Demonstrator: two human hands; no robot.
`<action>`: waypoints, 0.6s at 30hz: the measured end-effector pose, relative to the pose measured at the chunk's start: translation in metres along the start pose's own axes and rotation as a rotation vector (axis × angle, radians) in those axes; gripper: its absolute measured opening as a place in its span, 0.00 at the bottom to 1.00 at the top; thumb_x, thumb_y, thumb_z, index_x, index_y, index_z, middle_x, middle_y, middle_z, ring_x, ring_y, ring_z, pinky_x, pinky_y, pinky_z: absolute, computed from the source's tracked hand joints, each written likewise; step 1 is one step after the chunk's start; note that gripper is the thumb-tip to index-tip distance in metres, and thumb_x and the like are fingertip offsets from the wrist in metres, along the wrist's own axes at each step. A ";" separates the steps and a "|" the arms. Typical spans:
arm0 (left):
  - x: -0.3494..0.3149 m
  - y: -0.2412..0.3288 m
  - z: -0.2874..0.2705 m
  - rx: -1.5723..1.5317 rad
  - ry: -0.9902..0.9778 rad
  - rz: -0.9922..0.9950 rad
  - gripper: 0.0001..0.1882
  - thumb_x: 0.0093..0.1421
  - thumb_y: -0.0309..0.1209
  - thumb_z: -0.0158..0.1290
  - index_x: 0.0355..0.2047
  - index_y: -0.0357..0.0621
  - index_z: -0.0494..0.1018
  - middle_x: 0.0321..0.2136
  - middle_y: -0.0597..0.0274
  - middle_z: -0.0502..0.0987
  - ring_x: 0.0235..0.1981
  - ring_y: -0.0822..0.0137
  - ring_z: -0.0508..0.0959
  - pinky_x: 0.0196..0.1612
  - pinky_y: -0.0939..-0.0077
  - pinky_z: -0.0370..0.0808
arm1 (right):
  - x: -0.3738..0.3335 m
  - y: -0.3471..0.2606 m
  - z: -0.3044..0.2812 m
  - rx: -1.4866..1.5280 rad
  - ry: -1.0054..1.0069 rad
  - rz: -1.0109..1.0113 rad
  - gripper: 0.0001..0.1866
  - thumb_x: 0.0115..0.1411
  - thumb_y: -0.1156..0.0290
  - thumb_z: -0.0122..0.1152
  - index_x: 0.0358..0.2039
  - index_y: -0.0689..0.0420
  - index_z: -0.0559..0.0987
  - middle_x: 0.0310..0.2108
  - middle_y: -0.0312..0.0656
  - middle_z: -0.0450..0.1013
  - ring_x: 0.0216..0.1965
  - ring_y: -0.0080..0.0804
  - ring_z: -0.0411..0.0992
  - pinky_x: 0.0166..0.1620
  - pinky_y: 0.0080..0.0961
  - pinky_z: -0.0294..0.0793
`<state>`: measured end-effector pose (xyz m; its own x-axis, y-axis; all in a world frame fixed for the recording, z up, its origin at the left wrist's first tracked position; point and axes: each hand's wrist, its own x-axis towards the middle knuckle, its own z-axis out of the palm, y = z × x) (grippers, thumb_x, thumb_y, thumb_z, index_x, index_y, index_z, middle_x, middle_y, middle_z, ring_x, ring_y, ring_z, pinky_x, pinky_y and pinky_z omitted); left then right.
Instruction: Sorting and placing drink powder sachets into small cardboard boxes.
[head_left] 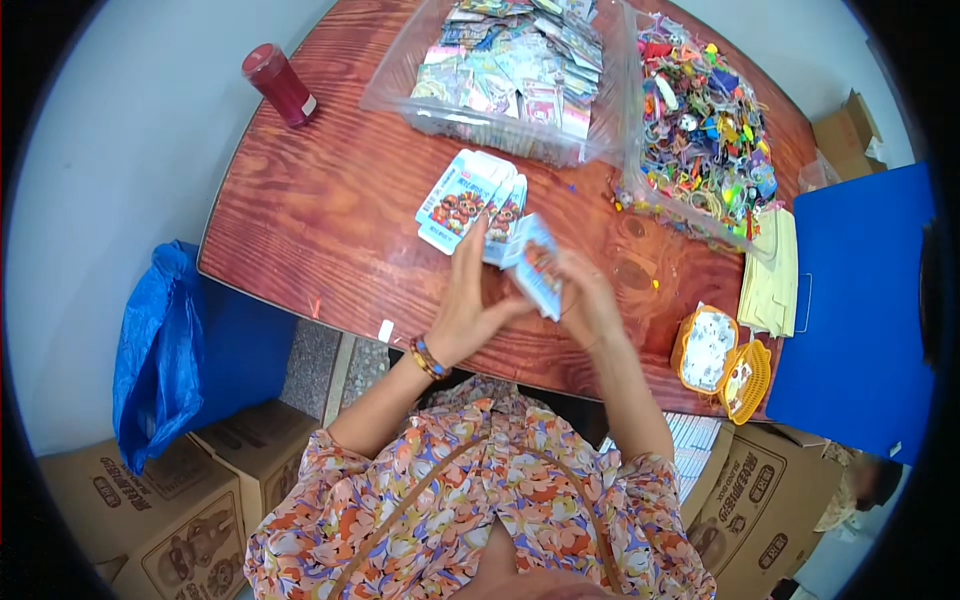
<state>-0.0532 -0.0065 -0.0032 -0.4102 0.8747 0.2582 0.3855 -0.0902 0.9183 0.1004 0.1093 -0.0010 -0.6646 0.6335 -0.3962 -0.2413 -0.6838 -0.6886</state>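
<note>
A small light-blue printed cardboard box is tilted in front of me, slightly blurred. My right hand grips it from the right side. My left hand has its fingers stretched out and its thumb apart, reaching toward the box's lower end; whether the thumb touches it I cannot tell. Its fingertips lie at the near edge of a stack of flattened light-blue boxes, printed with cartoon figures and fanned out on the wooden table. A beaded bracelet circles my left wrist.
A clear bin full of picture cards stands at the back, beside another bin of small colourful trinkets. A red-lidded jar is at far left. Near right are an orange basket of white slips and yellow paper sheets. Cartons flank me.
</note>
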 end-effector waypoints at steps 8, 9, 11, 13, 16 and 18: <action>0.023 -0.003 -0.035 0.004 0.212 -0.017 0.46 0.42 0.33 0.75 0.59 0.38 0.62 0.55 0.53 0.67 0.55 0.57 0.70 0.59 0.63 0.68 | 0.069 -0.070 0.063 -1.188 -0.095 -0.529 0.12 0.65 0.67 0.57 0.43 0.61 0.81 0.41 0.39 0.78 0.37 0.29 0.77 0.41 0.29 0.77; 0.025 -0.005 -0.040 0.095 0.217 0.020 0.46 0.40 0.34 0.76 0.57 0.39 0.63 0.53 0.51 0.68 0.56 0.53 0.69 0.59 0.61 0.68 | 0.093 -0.096 0.071 -1.378 0.010 -0.738 0.11 0.64 0.67 0.57 0.42 0.60 0.81 0.39 0.41 0.78 0.37 0.33 0.77 0.42 0.31 0.76; 0.021 -0.009 -0.039 0.040 0.215 -0.023 0.44 0.40 0.35 0.76 0.55 0.38 0.65 0.49 0.52 0.70 0.54 0.53 0.71 0.58 0.61 0.69 | 0.148 -0.132 0.075 -1.604 0.109 -0.852 0.11 0.62 0.67 0.58 0.41 0.58 0.81 0.38 0.47 0.77 0.40 0.41 0.78 0.45 0.35 0.76; 0.014 -0.013 -0.032 -0.103 0.119 -0.174 0.44 0.41 0.36 0.76 0.55 0.37 0.65 0.47 0.52 0.71 0.51 0.53 0.73 0.57 0.62 0.70 | 0.197 -0.154 0.070 -2.047 0.121 -0.706 0.14 0.57 0.63 0.64 0.40 0.57 0.81 0.40 0.48 0.78 0.43 0.47 0.76 0.47 0.41 0.75; 0.008 -0.008 -0.037 0.024 0.076 -0.125 0.46 0.43 0.37 0.75 0.59 0.36 0.63 0.48 0.52 0.72 0.51 0.54 0.74 0.55 0.62 0.71 | 0.234 -0.157 0.050 -2.214 0.087 -0.643 0.19 0.50 0.58 0.71 0.38 0.57 0.80 0.38 0.48 0.77 0.45 0.47 0.76 0.47 0.43 0.74; 0.002 -0.013 -0.042 -0.014 0.033 -0.192 0.49 0.44 0.37 0.75 0.62 0.36 0.61 0.51 0.51 0.71 0.54 0.55 0.73 0.56 0.62 0.71 | 0.247 -0.165 0.048 -2.253 0.060 -0.573 0.23 0.47 0.58 0.74 0.39 0.57 0.80 0.40 0.48 0.78 0.47 0.46 0.76 0.48 0.44 0.75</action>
<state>-0.0938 -0.0234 -0.0025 -0.5023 0.8603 0.0872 0.2862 0.0702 0.9556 -0.0577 0.3608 0.0436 -0.8136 0.5806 0.0304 0.5803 0.8142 -0.0187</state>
